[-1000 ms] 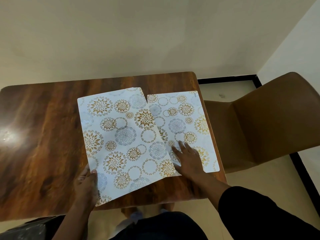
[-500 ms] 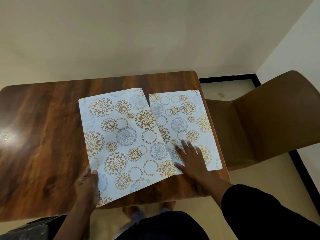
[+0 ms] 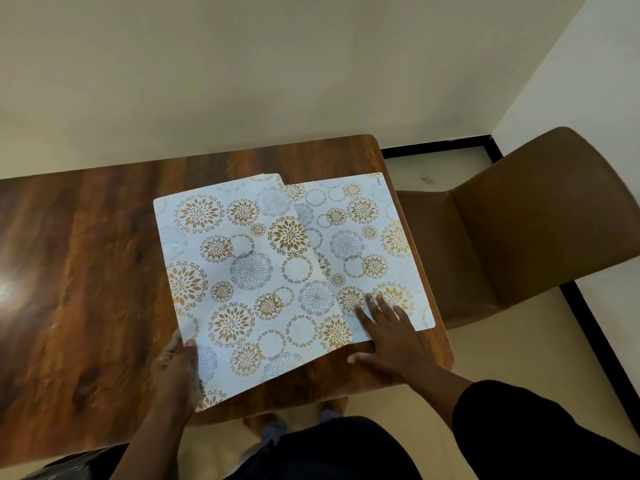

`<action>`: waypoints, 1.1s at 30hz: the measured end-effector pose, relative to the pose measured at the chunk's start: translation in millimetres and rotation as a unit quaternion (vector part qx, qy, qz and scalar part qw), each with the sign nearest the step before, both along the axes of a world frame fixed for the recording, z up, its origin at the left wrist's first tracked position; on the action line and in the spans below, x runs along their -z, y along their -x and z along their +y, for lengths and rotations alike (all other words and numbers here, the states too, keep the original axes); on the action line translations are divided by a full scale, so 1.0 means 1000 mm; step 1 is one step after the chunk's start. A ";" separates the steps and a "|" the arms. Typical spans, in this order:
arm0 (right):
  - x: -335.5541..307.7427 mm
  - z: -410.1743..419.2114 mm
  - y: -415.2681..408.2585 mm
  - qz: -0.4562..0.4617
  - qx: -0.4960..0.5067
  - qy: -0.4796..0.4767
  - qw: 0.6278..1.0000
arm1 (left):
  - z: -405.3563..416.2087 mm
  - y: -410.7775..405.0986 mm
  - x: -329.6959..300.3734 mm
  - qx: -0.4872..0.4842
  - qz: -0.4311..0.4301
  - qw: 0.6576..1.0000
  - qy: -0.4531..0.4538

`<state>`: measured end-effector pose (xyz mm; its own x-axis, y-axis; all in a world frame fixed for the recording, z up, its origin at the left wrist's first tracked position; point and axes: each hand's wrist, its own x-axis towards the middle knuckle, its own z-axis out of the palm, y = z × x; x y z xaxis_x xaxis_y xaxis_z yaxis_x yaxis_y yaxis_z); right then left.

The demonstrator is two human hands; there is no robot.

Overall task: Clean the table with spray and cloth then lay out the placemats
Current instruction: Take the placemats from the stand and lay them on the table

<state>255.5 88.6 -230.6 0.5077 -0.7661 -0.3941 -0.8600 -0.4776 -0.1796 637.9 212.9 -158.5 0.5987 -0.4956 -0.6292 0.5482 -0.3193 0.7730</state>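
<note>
Dark wood table (image 3: pixel 86 271) fills the view, pushed against a pale wall, with a brown chair (image 3: pixel 519 237) off its right end. Two patterned placemats sit at that right end: the right placemat (image 3: pixel 367 237) lies flat by the table's right edge, and the left placemat (image 3: pixel 242 278) overlaps its inner side, tilted, its near corner poking past the table's front edge. Left hand (image 3: pixel 176 372) pinches that near corner, thumb on top. Right hand (image 3: pixel 388 337) is spread flat, fingers (image 3: pixel 377 306) pressing the right placemat's near edge onto the table.
</note>
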 end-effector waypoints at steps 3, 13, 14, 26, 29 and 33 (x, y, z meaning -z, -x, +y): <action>0.004 0.000 0.001 -0.007 0.001 0.002 1.000 | -0.005 0.000 0.004 0.005 -0.004 1.000 0.006; 0.005 0.001 0.002 -0.019 0.003 0.002 1.000 | -0.015 0.004 0.003 0.021 0.009 1.000 0.009; 0.005 0.000 0.002 -0.018 0.003 -0.001 1.000 | -0.015 0.004 0.003 0.024 0.008 1.000 0.006; 0.006 -0.002 0.002 -0.013 0.002 -0.018 1.000 | -0.022 0.013 -0.006 0.023 -0.011 0.999 -0.018; 0.006 -0.002 0.002 -0.017 0.003 -0.010 1.000 | -0.022 0.014 -0.009 0.028 -0.003 0.999 -0.017; 0.004 -0.006 0.003 -0.018 -0.005 -0.006 1.000 | -0.022 0.014 -0.010 0.031 0.001 1.000 -0.003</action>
<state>252.6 82.9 -234.2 0.5289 -0.7564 -0.3848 -0.8484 -0.4830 -0.2167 624.1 191.3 -148.8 0.5662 -0.5275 -0.6334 0.5279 -0.3581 0.7702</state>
